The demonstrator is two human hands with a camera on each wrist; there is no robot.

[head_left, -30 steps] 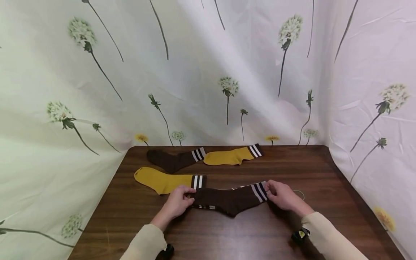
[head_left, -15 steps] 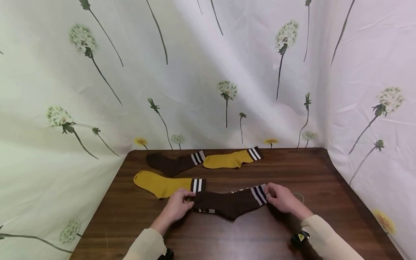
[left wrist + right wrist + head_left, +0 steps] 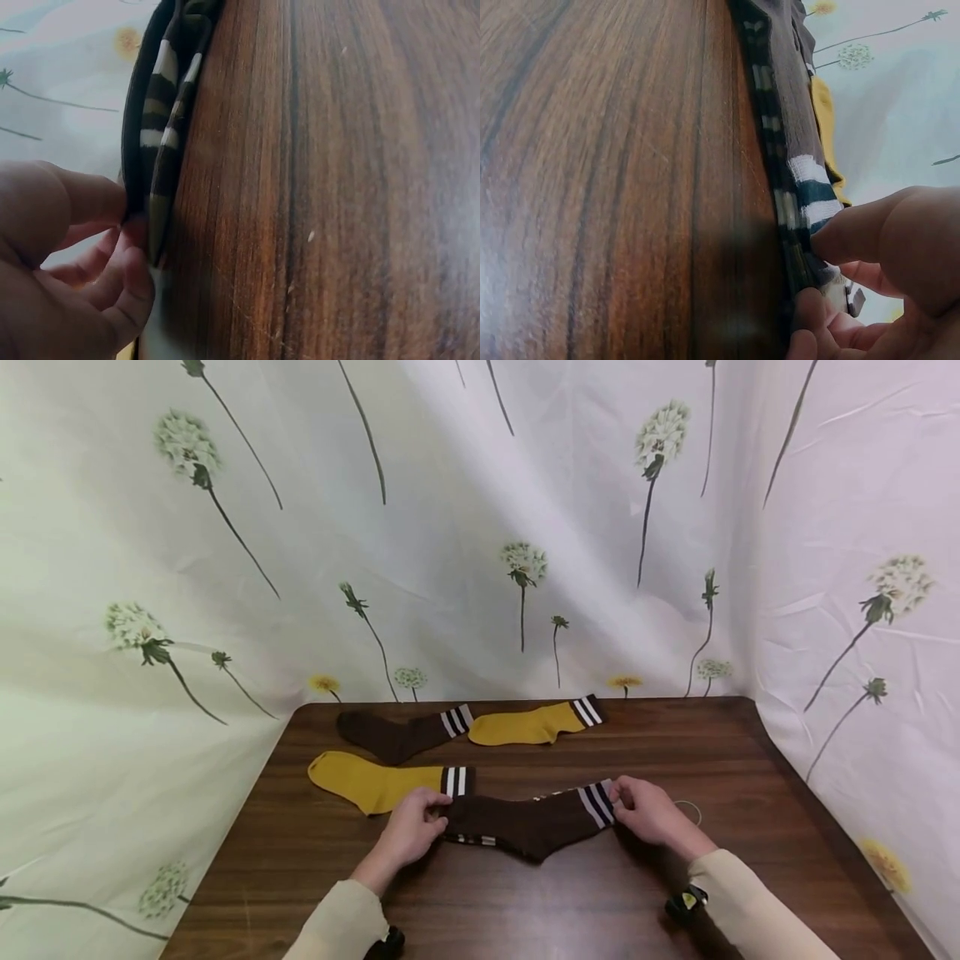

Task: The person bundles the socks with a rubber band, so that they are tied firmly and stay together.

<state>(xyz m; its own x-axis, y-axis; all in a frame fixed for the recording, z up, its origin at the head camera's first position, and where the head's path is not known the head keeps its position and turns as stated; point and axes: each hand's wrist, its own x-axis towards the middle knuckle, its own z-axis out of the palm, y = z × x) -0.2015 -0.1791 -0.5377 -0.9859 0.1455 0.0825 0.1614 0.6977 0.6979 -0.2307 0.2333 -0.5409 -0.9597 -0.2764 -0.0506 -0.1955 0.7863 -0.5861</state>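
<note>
Pinching a brown sock [image 3: 525, 825] at lower centre, left grip [image 3: 407, 828] and right grip [image 3: 651, 812] seemingly must finish placing it; three socks [image 3: 408, 739] lie flat above.

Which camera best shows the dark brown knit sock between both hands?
The head view: the dark brown knit sock shows nearly its full length, striped cuff included. The left wrist view gives only an edge; the right wrist view, the cuff and side.

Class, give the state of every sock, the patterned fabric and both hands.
Near brown sock: extended, held at both ends
Patterned fabric: mostly hidden beneath it
Left hand: pinching toe end
Right hand: pinching cuff end
Near yellow sock: flat
Far brown sock: flat
Far yellow sock: flat
</note>
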